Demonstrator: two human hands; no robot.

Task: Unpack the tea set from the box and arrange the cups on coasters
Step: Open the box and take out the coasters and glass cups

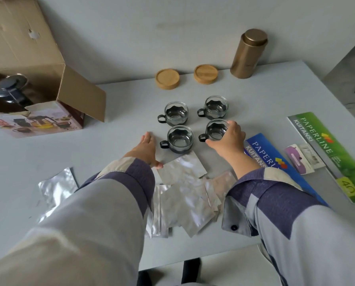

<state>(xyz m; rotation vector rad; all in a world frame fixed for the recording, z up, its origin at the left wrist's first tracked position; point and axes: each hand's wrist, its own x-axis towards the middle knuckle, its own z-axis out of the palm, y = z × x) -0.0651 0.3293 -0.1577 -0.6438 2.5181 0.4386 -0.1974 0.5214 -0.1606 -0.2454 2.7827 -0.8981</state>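
Note:
Several glass cups with dark metal holders stand in a square on the table: far left (176,114), far right (215,108), near left (179,138), near right (215,131). My right hand (229,137) grips the near right cup by its rim from the right. My left hand (146,148) lies flat and open on the table just left of the near left cup, not touching it. Two round wooden coasters (167,78) (205,74) sit bare behind the cups. The open cardboard box (48,112) at the far left holds a glass teapot (9,89).
A bronze metal canister (248,53) stands at the back right near the wall. Silver foil pouches (182,195) lie scattered between my forearms. A blue receipt book (265,155), a green one (325,153) and small cards (304,158) lie on the right.

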